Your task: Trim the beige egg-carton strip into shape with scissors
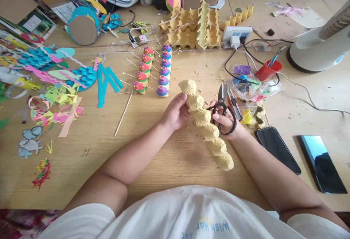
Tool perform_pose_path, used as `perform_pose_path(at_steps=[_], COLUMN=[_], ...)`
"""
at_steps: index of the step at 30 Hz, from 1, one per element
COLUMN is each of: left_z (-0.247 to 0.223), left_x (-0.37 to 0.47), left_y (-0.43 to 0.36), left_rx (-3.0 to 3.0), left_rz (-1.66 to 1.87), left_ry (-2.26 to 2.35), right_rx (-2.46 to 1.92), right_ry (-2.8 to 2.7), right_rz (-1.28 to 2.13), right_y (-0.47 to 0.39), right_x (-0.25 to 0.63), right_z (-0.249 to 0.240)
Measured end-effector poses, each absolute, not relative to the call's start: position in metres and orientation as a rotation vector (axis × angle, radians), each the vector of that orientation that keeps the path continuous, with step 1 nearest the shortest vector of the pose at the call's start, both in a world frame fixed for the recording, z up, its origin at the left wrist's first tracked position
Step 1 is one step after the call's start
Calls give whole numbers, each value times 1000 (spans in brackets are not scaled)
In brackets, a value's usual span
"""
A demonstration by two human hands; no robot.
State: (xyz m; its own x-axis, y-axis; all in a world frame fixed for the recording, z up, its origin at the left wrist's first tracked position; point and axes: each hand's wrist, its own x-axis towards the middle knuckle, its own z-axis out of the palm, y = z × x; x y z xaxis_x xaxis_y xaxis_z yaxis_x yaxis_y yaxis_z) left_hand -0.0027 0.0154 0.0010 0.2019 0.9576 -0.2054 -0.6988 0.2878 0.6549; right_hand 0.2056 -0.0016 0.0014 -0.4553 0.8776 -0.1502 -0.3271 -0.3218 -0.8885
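A strip of yellowish egg-carton cups (210, 131) hangs at a slant over the middle of the table, its rounded bottoms facing up. My left hand (177, 112) pinches its upper left edge near the first cups. Black-handled scissors (222, 102) rest in my right hand (224, 119), fingers through and around the handles, blades pointing away from me and slightly apart. The right fingertips are beside the strip's right edge; whether they touch it is unclear. Beyond the hands stand two painted cup rows, one red and green (142, 75), one purple and blue (163, 72), with pins sticking out.
Uncut egg cartons (182, 27) lie at the back by a power strip (237, 33). A red utility knife (235, 105), a red cup (268, 70) and two phones (277, 149) are on the right. Paper scraps (58, 104) and a thin stick (123, 114) lie to the left.
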Motion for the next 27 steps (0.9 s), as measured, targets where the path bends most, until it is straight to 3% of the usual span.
perform_pose_path(at_steps=[10,16,21,27], left_z=[2,-16,-28,-29], left_x=[3,6,-3,-5], left_y=[14,3,4,9], left_rx=[592,1167,1735,1827], left_rz=[1296,1379,1470,1424], left_ry=[739,738,725,623], right_rx=[-787,-787,-711,-667], right_ry=[-969,-1066,-828,-665], right_rz=[1843,1680,1819,1895], right_y=[-3,0,-4,-5], right_x=[204,205,201,196], right_z=[-2,-1,8,13])
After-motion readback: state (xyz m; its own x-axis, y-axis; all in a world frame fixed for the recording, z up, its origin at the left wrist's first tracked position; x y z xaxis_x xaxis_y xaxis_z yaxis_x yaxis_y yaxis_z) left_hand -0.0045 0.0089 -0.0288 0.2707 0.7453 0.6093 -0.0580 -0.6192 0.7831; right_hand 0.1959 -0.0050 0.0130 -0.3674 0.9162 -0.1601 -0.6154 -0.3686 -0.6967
